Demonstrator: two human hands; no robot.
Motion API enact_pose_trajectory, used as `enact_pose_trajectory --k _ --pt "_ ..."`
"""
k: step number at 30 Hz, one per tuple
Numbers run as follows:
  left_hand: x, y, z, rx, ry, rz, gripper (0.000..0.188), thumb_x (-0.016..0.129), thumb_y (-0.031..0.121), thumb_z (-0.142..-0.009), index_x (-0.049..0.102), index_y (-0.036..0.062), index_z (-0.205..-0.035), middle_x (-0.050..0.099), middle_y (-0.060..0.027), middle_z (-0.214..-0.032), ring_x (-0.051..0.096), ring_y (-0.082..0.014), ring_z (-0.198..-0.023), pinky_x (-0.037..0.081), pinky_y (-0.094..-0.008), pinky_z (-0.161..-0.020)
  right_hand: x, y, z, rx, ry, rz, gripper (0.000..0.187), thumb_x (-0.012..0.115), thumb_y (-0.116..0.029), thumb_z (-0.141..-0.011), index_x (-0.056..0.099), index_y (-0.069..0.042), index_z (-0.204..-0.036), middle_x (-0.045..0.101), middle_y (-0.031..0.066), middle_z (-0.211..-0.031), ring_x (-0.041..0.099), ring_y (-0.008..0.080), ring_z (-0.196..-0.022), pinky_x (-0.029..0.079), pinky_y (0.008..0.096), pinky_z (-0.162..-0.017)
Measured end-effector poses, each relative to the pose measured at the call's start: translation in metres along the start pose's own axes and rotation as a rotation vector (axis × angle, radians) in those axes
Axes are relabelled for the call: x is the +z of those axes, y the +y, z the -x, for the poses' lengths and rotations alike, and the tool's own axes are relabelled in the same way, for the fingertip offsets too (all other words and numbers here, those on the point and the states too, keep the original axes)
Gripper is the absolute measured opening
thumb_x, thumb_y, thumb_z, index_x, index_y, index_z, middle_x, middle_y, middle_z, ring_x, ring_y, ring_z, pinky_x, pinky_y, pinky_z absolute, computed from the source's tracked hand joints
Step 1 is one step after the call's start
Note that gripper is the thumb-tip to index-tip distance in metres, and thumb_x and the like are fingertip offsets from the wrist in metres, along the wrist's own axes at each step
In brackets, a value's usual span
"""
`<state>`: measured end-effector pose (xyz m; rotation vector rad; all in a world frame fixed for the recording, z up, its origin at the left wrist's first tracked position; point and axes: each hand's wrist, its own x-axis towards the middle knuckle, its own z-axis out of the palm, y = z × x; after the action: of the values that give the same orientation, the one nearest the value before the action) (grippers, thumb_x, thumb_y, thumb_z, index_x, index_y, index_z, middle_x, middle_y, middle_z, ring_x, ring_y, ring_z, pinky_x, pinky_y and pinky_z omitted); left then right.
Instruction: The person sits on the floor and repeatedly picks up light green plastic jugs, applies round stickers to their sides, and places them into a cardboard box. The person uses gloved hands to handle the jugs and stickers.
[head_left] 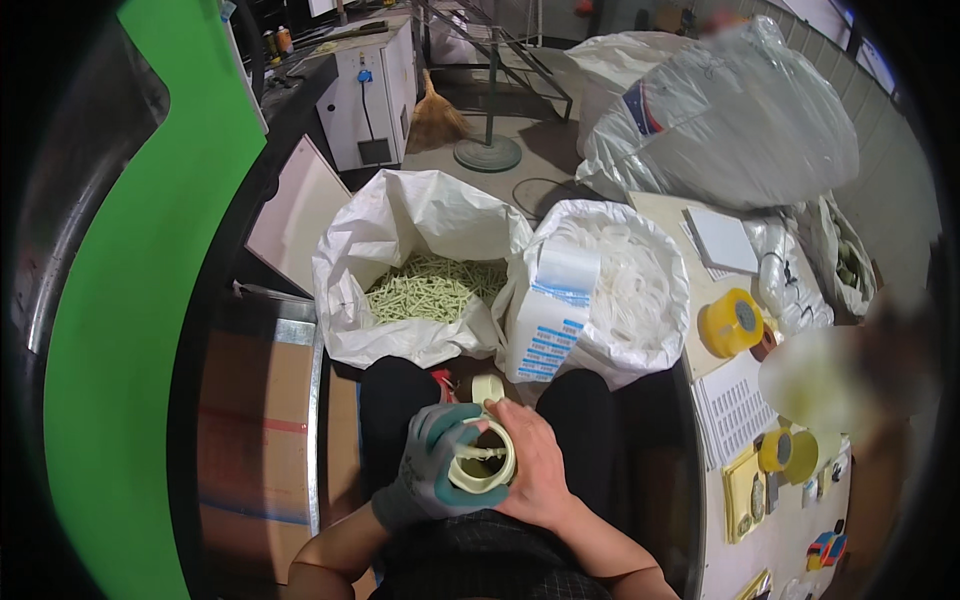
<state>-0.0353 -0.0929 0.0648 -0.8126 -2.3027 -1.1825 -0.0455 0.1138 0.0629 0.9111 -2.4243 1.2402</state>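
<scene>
Head view: cream cup [481,485] held above the lap [400,397], mouth turned up toward the camera. Left hand [432,462] in a grey and teal glove, wrapped round the cup's left side with fingers curled to the rim; bare right hand [536,462] closed against the cup's right side. Grip pressed onto the cup from both sides. Thin pale strip [484,453] across the cup's mouth; pinched by gloved fingertips or merely lying there, cannot tell.

Just beyond the cup, a small cream piece [487,388]. Farther beyond and to its left, a white sack [365,230] of pale green sticks [430,292]; beyond and to its right, another sack [655,360] of clear rings [640,285], with a label sheet [550,325]. Well to the cup's right, the worktop [722,540] with a yellow tape roll [731,324].

For good handling, as a judgement: steady the cup with the bare palm, leave fine work to fingertips, press evenly, avoid bending the strip, and tilt the mouth for a clear look inside.
</scene>
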Motion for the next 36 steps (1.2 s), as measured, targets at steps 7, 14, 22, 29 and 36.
enact_pose_trajectory --k 7,14,22,29,36 --pt "0.011 0.019 0.061 0.004 -0.078 -0.373 0.049 0.078 0.041 -0.093 0.069 0.0177 -0.135 0.067 -0.0082 -0.133 0.061 -0.0327 -0.127 0.044 -0.0619 -0.118 0.028 -0.021 0.027 0.112 0.091 0.037 0.071 0.081 -0.018 -0.090 0.053 0.001 -0.153 0.063 0.0257 -0.141 0.059 0.0460 -0.135 0.044 0.0563 -0.115" --pt "0.027 0.039 0.067 -0.165 -0.139 -0.315 0.039 0.081 0.029 -0.091 0.069 0.0050 -0.119 0.068 -0.0120 -0.117 0.064 -0.0319 -0.115 0.047 -0.0631 -0.116 0.027 -0.023 0.038 0.149 0.021 0.041 0.085 0.085 -0.012 -0.076 0.052 0.000 -0.154 0.062 0.0226 -0.142 0.058 0.0439 -0.137 0.042 0.0544 -0.116" --pt "0.012 0.005 0.030 -0.179 0.258 -0.484 0.095 0.087 0.049 -0.088 0.046 -0.0004 -0.158 0.055 -0.0262 -0.151 0.056 -0.0472 -0.134 0.039 -0.0659 -0.119 0.036 -0.002 -0.020 0.052 0.056 -0.135 0.092 0.083 -0.005 -0.065 0.055 -0.006 -0.152 0.063 0.0149 -0.147 0.054 0.0396 -0.143 0.037 0.0546 -0.122" --pt "0.001 -0.064 -0.054 -0.095 0.369 -0.221 0.113 0.094 0.021 -0.080 0.027 0.0001 -0.169 0.046 -0.0285 -0.163 0.049 -0.0507 -0.146 0.041 -0.0598 -0.121 0.025 0.038 -0.111 -0.125 0.200 0.091 0.091 0.088 -0.012 -0.074 0.054 -0.019 -0.158 0.044 0.0199 -0.165 0.040 0.0480 -0.153 0.033 0.0599 -0.126" --pt "0.017 -0.080 -0.063 0.112 0.320 -0.477 0.113 0.096 0.021 -0.077 0.030 0.0030 -0.167 0.046 -0.0269 -0.163 0.049 -0.0519 -0.146 0.042 -0.0635 -0.121 -0.083 0.179 -0.069 0.195 0.447 0.512 0.030 0.080 -0.006 -0.085 0.073 -0.006 -0.114 0.072 0.0156 -0.105 0.067 0.0376 -0.103 0.056 0.0480 -0.089"
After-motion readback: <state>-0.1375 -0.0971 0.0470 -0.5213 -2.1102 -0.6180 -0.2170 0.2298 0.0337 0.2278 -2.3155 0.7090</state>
